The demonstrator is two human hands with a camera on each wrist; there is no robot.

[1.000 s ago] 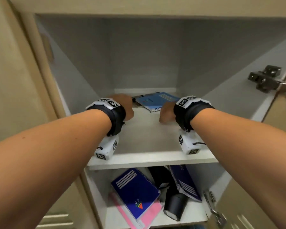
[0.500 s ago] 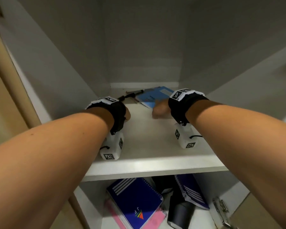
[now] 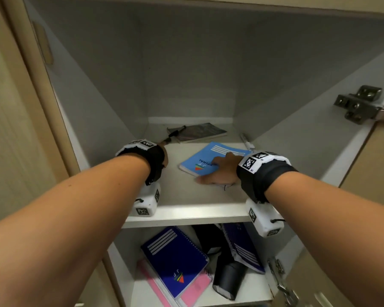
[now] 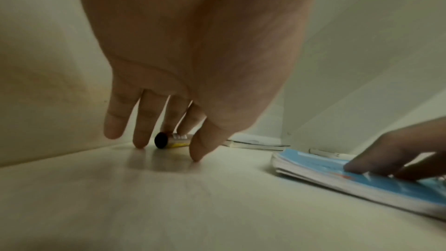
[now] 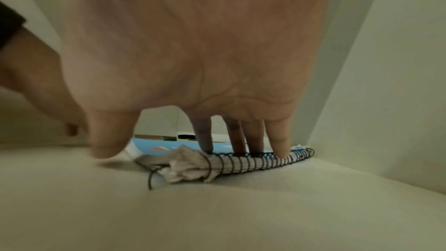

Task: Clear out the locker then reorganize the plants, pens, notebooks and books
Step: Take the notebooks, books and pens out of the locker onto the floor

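On the locker's upper shelf [image 3: 186, 216] lies a light blue spiral notebook [image 3: 208, 156], with a crumpled page at its wire spine [image 5: 183, 167]. My right hand [image 3: 220, 171] presses straight fingers [image 5: 280, 146] down on its cover beside the spine. My left hand [image 4: 169, 150] stands over a pen [image 4: 173, 140] with a black end. Its thumb and fingertips rest on the shelf either side of the pen. The pen's far end [image 3: 171, 138] pokes out beyond that hand. A dark book [image 3: 200, 131] lies flat at the back, and a white pen [image 3: 246, 141] lies by the right wall.
The lower shelf holds a dark blue spiral notebook [image 3: 175, 260] on a pink one [image 3: 195, 289], a black cylinder [image 3: 228, 278] and another dark blue notebook [image 3: 244, 249]. A metal hinge [image 3: 359, 105] juts from the right wall, where the door stands open.
My right hand has moved forward onto the blue notebook and flattened its fingers on the cover. My left hand has stayed over the pen at the left.
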